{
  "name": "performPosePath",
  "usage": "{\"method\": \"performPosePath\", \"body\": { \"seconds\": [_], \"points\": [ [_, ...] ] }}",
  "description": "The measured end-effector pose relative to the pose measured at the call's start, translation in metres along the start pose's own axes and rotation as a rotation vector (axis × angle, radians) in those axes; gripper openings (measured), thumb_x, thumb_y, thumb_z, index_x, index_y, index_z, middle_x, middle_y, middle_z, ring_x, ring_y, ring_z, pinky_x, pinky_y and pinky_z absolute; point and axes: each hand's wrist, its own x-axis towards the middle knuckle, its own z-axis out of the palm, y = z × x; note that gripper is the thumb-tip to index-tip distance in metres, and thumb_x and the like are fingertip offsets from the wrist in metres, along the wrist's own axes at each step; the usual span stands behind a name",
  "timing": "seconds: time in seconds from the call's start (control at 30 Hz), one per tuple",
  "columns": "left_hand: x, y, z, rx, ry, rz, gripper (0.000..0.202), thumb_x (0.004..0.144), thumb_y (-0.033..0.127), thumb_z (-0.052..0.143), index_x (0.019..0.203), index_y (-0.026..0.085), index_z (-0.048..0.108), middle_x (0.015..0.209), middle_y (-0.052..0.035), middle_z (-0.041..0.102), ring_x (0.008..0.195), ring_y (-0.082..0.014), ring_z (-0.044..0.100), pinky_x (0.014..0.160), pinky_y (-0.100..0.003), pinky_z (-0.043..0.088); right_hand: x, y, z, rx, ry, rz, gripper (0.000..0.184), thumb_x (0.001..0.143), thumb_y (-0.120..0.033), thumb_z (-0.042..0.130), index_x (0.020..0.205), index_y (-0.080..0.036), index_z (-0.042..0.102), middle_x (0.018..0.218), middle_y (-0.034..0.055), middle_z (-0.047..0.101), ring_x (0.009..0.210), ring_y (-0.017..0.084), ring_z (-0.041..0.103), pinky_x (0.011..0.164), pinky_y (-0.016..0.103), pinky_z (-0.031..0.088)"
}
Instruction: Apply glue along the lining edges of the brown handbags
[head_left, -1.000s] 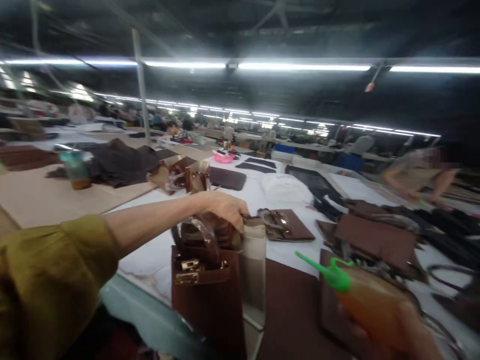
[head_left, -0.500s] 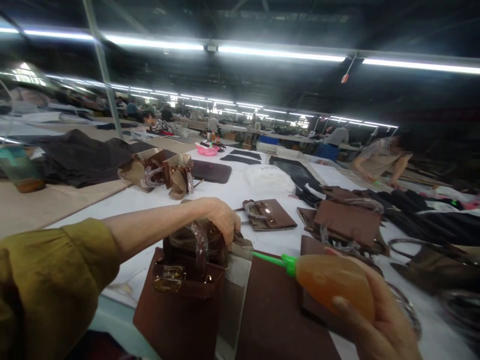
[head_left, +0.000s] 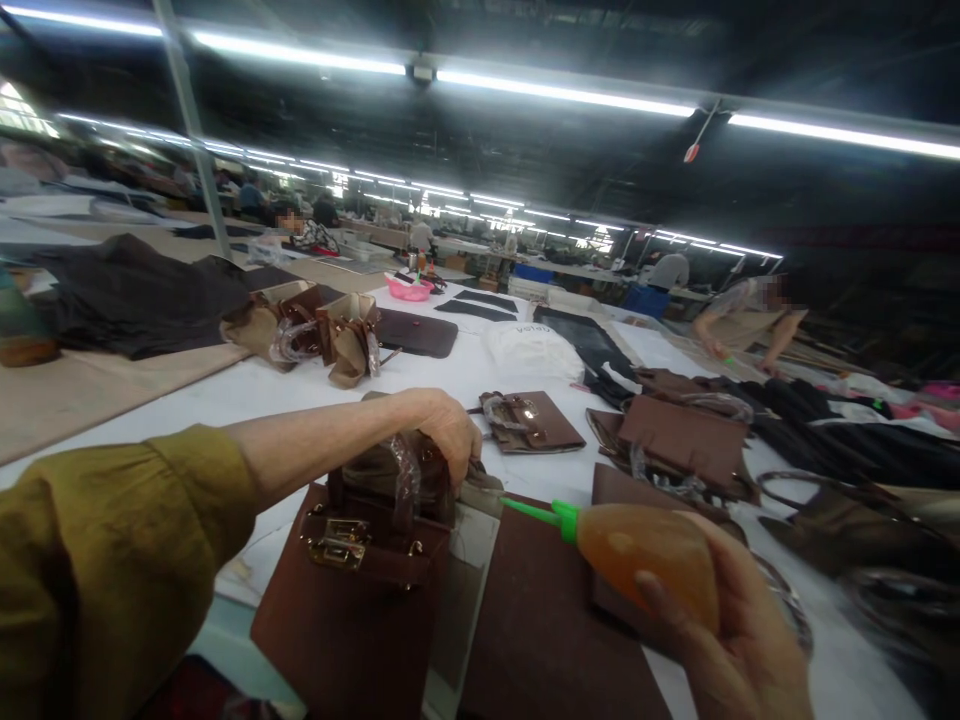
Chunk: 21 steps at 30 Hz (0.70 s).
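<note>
My right hand (head_left: 739, 610) is wrapped round a squeeze glue bottle (head_left: 645, 555) of amber liquid, its green nozzle pointing left. The nozzle tip hovers by the upper edge of a brown leather panel (head_left: 551, 600), close to the beige lining; whether it touches, I cannot tell. My left hand (head_left: 452, 435) reaches over a brown handbag (head_left: 352, 620) with gold clasps and a plastic-wrapped handle. Its fingers are bent down and closed on the beige-brown lining edge (head_left: 480, 490) between the bag and the panel; the fingertips are partly hidden.
Further brown handbags (head_left: 540, 420) lie on the white table, with more at the right (head_left: 679, 440) and upper left (head_left: 349, 335). Behind them are a pink basket (head_left: 407, 289) and a white plastic bundle (head_left: 532, 350). A co-worker (head_left: 750, 315) leans over the table at the far right.
The glue bottle in my right hand has shifted slightly left, its nozzle staying near the lining edge. My left hand keeps its hold. The view has turned a little.
</note>
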Motion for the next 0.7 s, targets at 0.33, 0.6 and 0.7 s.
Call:
{"method": "performPosePath", "body": {
  "seconds": [0.33, 0.6, 0.7],
  "points": [
    [0.0, 0.006, 0.0, 0.007, 0.002, -0.013, 0.02, 0.056, 0.026, 0.066, 0.073, 0.016, 0.065, 0.055, -0.0006, 0.061, 0.05, -0.0155, 0.053, 0.046, -0.025, 0.044, -0.002, 0.005, 0.001, -0.049, -0.06, -0.053, 0.05, 0.07, -0.047, 0.067, 0.11, -0.021, 0.051, 0.1, 0.0052, 0.061, 0.086, 0.025, 0.061, 0.071, 0.027, 0.052],
    [0.006, -0.001, 0.001, 0.002, 0.033, 0.062, 0.021, 0.055, 0.028, 0.068, 0.071, 0.015, 0.068, 0.048, 0.0009, 0.058, 0.05, -0.0143, 0.052, 0.051, -0.024, 0.045, -0.018, 0.006, 0.004, -0.179, -0.056, -0.133, 0.047, 0.072, -0.052, 0.062, 0.108, -0.024, 0.053, 0.105, 0.0035, 0.06, 0.092, 0.027, 0.057, 0.074, 0.03, 0.048],
    [0.006, -0.002, 0.002, 0.022, 0.085, 0.116, 0.019, 0.054, 0.028, 0.069, 0.069, 0.016, 0.069, 0.048, 0.0008, 0.059, 0.051, -0.0142, 0.051, 0.053, -0.025, 0.046, -0.023, 0.001, 0.007, -0.182, -0.061, -0.1, 0.046, 0.071, -0.055, 0.061, 0.106, -0.025, 0.054, 0.102, 0.0021, 0.061, 0.092, 0.027, 0.056, 0.076, 0.031, 0.046]
  ]
}}
